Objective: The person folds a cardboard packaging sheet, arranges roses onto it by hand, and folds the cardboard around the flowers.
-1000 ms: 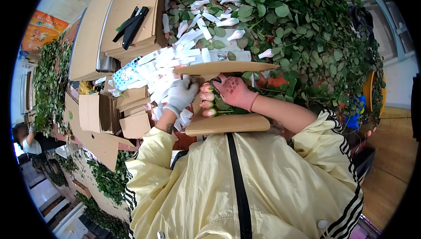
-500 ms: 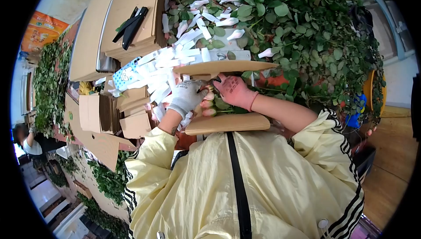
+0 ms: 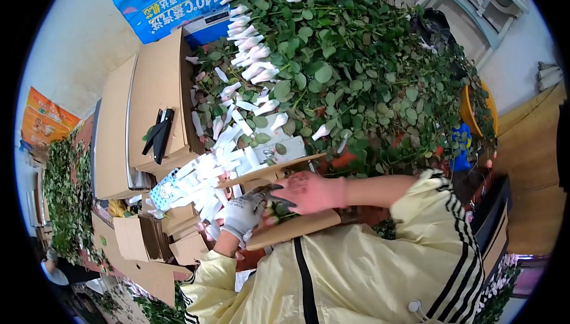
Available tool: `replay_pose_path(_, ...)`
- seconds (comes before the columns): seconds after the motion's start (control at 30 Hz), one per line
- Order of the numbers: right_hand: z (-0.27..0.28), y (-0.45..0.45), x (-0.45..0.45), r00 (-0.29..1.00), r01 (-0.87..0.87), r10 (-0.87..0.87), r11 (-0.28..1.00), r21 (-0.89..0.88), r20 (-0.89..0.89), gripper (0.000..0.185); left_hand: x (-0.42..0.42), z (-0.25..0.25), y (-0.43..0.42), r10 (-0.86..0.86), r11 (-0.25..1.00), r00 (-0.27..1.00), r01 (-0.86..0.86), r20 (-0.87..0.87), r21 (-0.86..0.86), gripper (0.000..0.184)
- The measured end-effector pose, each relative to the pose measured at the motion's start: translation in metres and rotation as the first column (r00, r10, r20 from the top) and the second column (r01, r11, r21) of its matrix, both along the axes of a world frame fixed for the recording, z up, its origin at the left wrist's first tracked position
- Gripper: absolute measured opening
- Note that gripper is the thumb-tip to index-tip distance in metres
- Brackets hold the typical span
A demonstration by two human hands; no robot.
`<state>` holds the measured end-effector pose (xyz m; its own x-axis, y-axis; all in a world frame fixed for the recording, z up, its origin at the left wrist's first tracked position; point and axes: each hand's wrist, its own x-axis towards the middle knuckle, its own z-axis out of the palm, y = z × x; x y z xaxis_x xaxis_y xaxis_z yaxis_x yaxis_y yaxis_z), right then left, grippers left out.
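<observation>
My left hand [image 3: 241, 213] has moved in and now meets my right hand [image 3: 309, 193] over the open cardboard [image 3: 303, 227]; my view has also swung round, so the wrapped roses [image 3: 252, 57] show more fully on the far side. The bare roses [image 3: 270, 221] lie between the far and near flaps, mostly covered by my hands, so only a few blooms can be made out; the work is centred at their bloom end.

Those blooms point left, slightly towards me; the bunch's long axis looks to run roughly from left and near to right and far, much as the flaps do, though my right hand hides most of the stems. My left fingers are curled and blurred; my right fingers lie close together, tips leftward; I cannot tell whether either set pinches anything. White sleeves [image 3: 205, 172] are heaped just beyond my left hand; a stapler [image 3: 159, 136] rests on the cardboard stack [image 3: 155, 83] farther left.
</observation>
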<state>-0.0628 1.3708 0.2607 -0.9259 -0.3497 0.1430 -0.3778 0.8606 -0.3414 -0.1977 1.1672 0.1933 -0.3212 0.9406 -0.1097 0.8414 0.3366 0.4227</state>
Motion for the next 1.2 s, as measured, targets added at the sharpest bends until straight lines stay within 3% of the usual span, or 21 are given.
replay_pose_path(0.07,0.092,0.021,-0.014,0.975,0.040,-0.007,0.988,-0.147,0.223,0.046,0.003,0.015,0.003,0.028,1.000,0.999,-0.027,0.028,-0.015,0.032)
replay_pose_path(0.1,0.108,0.043,-0.030,0.989,0.003,0.060,0.902,-0.432,0.133,0.037,0.005,0.020,0.004,0.043,0.999,0.997,-0.041,0.057,-0.034,0.033)
replay_pose_path(0.13,0.115,0.057,-0.040,0.909,0.104,-0.245,0.917,-0.386,-0.336,0.028,0.003,0.008,0.002,0.041,0.996,0.998,-0.038,0.044,-0.076,0.034)
replay_pose_path(0.17,0.135,0.077,-0.062,0.912,0.352,-0.406,0.848,-0.395,-0.059,0.027,0.005,0.001,0.001,0.036,0.997,0.998,-0.033,0.042,-0.072,0.034)
replay_pose_path(0.2,0.126,0.100,-0.090,0.810,0.332,-0.420,0.903,-0.271,-0.408,0.024,0.005,-0.004,0.001,0.042,0.999,0.999,-0.042,0.011,-0.020,0.033)
replay_pose_path(0.27,0.106,0.138,-0.131,0.822,0.551,-0.529,0.832,0.060,-0.213,0.033,0.004,-0.002,0.003,0.059,0.997,0.998,-0.059,0.005,0.050,0.033)
replay_pose_path(0.3,0.058,0.169,-0.154,0.828,0.537,-0.442,0.802,0.262,-0.345,0.033,0.006,0.006,0.005,0.071,0.997,0.996,-0.071,0.050,-0.001,0.032)
replay_pose_path(0.37,0.017,0.184,-0.168,0.824,0.566,-0.457,0.699,0.437,-0.335,0.031,0.003,-0.017,-0.003,0.039,0.988,0.994,-0.023,-0.100,0.156,0.034)
replay_pose_path(0.4,0.016,0.184,-0.171,0.852,0.518,-0.450,0.657,0.549,-0.265,0.030,0.004,-0.010,-0.001,0.079,0.995,0.997,-0.080,0.005,0.060,0.035)
replay_pose_path(0.43,-0.007,0.193,-0.177,0.830,0.553,-0.369,0.639,0.534,-0.417,0.016,0.001,-0.011,-0.002,0.070,0.997,0.997,-0.071,0.040,0.017,0.037)
replay_pose_path(0.5,0.014,0.188,-0.176,0.851,0.440,-0.518,0.614,0.655,-0.086,0.025,0.006,0.005,0.003,0.078,0.997,0.996,-0.079,0.032,0.017,0.040)
replay_pose_path(0.57,0.013,0.196,-0.175,0.879,0.403,-0.466,0.608,0.684,-0.104,0.023,0.011,0.024,0.005,0.176,0.982,0.982,-0.180,0.075,0.056,0.045)
replay_pose_path(0.7,0.030,0.198,-0.155,0.898,0.422,-0.399,0.661,0.621,-0.185,0.018,0.002,0.030,0.000,0.185,0.957,0.977,-0.203,0.104,0.206,0.044)
replay_pose_path(0.77,0.034,0.193,-0.144,0.913,0.372,-0.376,0.617,0.693,-0.156,0.015,0.001,0.034,0.001,0.196,0.944,0.970,-0.225,0.141,0.239,0.040)
replay_pose_path(0.83,-0.005,0.201,-0.138,0.916,0.399,-0.210,0.546,0.737,-0.341,0.013,-0.001,0.040,0.004,0.187,0.947,0.956,-0.237,0.226,0.217,0.037)
replay_pose_path(1.0,-0.008,0.197,-0.119,0.955,0.226,-0.288,0.570,0.790,-0.065,0.010,0.001,0.049,-0.013,0.210,0.932,0.957,-0.258,0.202,0.255,0.035)
replay_pose_path(1.03,-0.005,0.205,-0.115,0.937,0.350,-0.222,0.547,0.760,-0.272,0.010,0.002,0.047,-0.021,0.233,0.928,0.959,-0.268,0.160,0.258,0.034)
replay_pose_path(1.07,-0.001,0.214,-0.114,0.877,0.459,-0.149,0.542,0.704,-0.457,0.010,0.005,0.057,-0.027,0.305,0.915,0.917,-0.356,0.256,0.187,0.032)
replay_pose_path(1.1,0.020,0.223,-0.115,0.837,0.504,-0.183,0.626,0.595,-0.516,0.008,0.005,0.058,-0.033,0.275,0.894,0.913,-0.358,0.300,0.270,0.030)
replay_pose_path(1.17,0.115,0.212,-0.106,0.641,0.757,-0.330,0.420,0.500,-0.693,0.007,0.007,0.058,-0.047,0.315,0.840,0.856,-0.452,0.410,0.299,0.029)
replay_pose_path(1.2,0.147,0.233,-0.110,0.493,0.831,-0.378,0.471,0.295,-0.784,0.009,0.005,0.058,-0.051,0.309,0.840,0.852,-0.453,0.422,0.299,0.029)
